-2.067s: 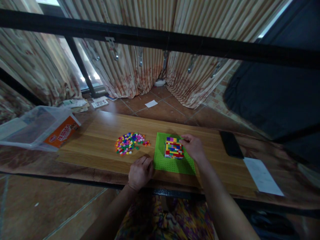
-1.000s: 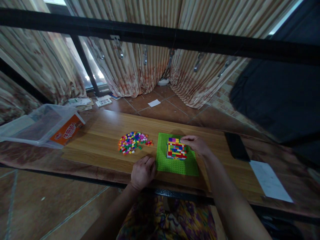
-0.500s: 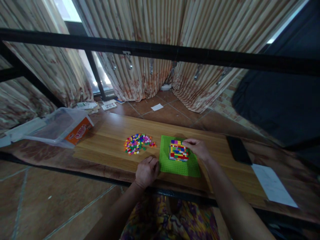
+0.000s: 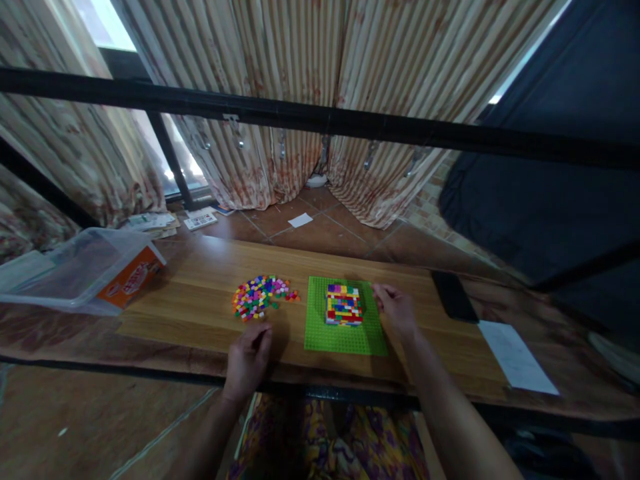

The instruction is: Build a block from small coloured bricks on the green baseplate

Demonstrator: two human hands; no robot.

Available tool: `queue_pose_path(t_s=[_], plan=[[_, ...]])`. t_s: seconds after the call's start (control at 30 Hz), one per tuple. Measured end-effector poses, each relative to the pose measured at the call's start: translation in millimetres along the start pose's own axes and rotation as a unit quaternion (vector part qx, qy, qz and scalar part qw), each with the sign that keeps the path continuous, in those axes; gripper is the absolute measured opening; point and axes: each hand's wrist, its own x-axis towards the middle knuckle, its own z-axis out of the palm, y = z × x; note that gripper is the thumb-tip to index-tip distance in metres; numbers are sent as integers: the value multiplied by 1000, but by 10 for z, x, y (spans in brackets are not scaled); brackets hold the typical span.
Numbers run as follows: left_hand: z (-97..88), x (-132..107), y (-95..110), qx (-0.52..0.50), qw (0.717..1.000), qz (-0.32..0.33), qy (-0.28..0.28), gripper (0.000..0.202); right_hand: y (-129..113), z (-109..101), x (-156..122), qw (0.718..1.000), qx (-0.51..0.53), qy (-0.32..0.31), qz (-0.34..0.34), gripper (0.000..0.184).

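A small block build (image 4: 344, 305) in mixed colours stands on a green studded baseplate (image 4: 320, 337); a row of bricks rises along its far side. My right hand (image 4: 396, 312) is at the baseplate's right edge, apart from the build, with its fingertips slightly parted and no brick visible in them. To the left lies a heap of loose coloured building bricks (image 4: 255, 297). Just in front of that heap is my left hand (image 4: 249, 353), its fingers curled in toward the thumb. Whatever those fingers may hold is hidden.
A clear plastic box (image 4: 85, 267) with an orange label sits at the left of the wooden board (image 4: 200, 320). On the right lie a black phone (image 4: 454, 297) and a white paper sheet (image 4: 517, 357). A dark metal bar (image 4: 320, 120) crosses beyond the table.
My right hand has drawn back from the build's far row to the right. My left hand has moved left from beside the baseplate toward the heap. The view has shifted slightly.
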Motion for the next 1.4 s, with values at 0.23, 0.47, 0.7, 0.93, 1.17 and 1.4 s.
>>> queue_pose_path(t_s=[0.23,0.47,0.7,0.93,1.17,1.4], plan=[[-505,292,-407,177,966,-145,124,35,-144,62,-186,1000,-2,8,-23,40],[-576,785,-691,361,925,-109,38,49,-382,418,-826,986,-28,-74,-149,27],[-449,1012,-756,394,917,-38,-51,45,-498,1183,-1240,929,-128,-193,-288,25],[-446,1021,-787,363,928,-4,-83,45,-466,1937,-638,921,-268,-131,-252,45],[-193,1026,-684,200,974,63,-82,45,-352,2176,-483,906,-305,-148,-254,49],[63,1005,-453,162,981,70,-81,45,-348,2238,-584,910,-246,-186,-276,46]])
